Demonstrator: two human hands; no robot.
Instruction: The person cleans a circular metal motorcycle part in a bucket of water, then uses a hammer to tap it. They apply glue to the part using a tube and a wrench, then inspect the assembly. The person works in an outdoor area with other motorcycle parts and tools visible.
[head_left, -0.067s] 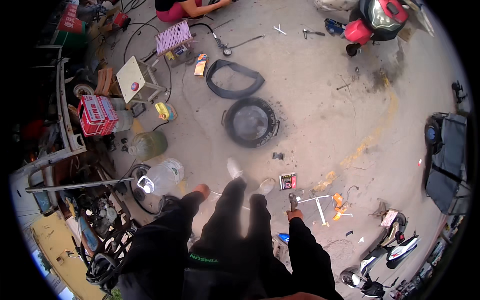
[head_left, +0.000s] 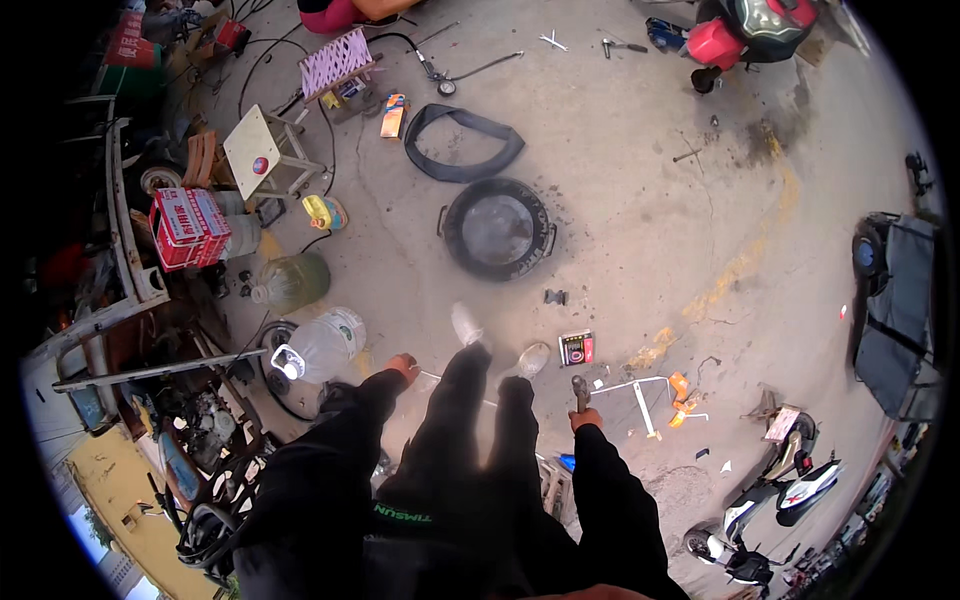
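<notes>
My right hand [head_left: 585,418] grips a metal hand tool [head_left: 580,393], held upright beside my right leg. My left hand [head_left: 404,368] has its fingers curled near a large clear plastic jug [head_left: 325,345]; what, if anything, is in it is too small to make out. A thin white bar lies behind that hand. Beyond my shoes [head_left: 530,360] is a black round tub of cloudy water [head_left: 498,235]. A small dark box [head_left: 576,348] is right of my shoes, and a black inner tube [head_left: 510,145] lies above the tub.
A stool [head_left: 255,140], red-white carton [head_left: 190,228], green jug [head_left: 295,280] and metal frames line the left. A person [head_left: 330,15] crouches at the top. Scooters [head_left: 745,30] stand top right and lower right; a white stand [head_left: 645,410] with orange parts lies near my right hand.
The surroundings sit slightly higher in the picture. My left hand and right hand with the tool have risen a little in view, and my feet have shifted slightly upward.
</notes>
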